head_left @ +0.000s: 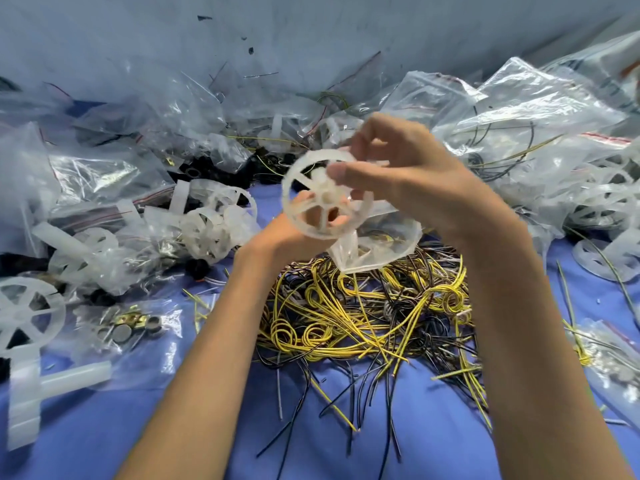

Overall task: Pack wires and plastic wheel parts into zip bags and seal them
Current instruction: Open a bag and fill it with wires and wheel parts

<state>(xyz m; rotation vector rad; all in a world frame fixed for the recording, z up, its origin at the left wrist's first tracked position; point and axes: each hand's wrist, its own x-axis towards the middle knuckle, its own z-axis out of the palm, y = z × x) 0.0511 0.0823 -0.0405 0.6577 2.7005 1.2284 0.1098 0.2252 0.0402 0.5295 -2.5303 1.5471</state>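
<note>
Here, closest in, the blue-covered bench (pixel 415 445) carries a loose tangle of yellow and black wires (pixel 363 323), with stray ends trailing toward the near edge. Both bare forearms reach over it. Just above the far side of the tangle, the left hand (pixel 294 233) is turned palm up with its fingers curled behind a translucent white plastic wheel (pixel 289 202). As far as the motion blur allows, they grasp the top of a small clear zip bag (pixel 388 244), which hangs just under the wheel with a few wires inside. The right hand (pixel 408 181) comes in from above and pinches the wheel, thumb near the hub and fingers bent over the upper rim. The wheel is held in the air, facing the camera.

At the left edge lies another spoked wheel (pixel 27 313) on a white shaft, and near it a bag of small metal parts (pixel 128 327). Farther back, heaps of clear filled bags (pixel 519 126) spread across the bench up to a grey wall (pixel 311 36).
</note>
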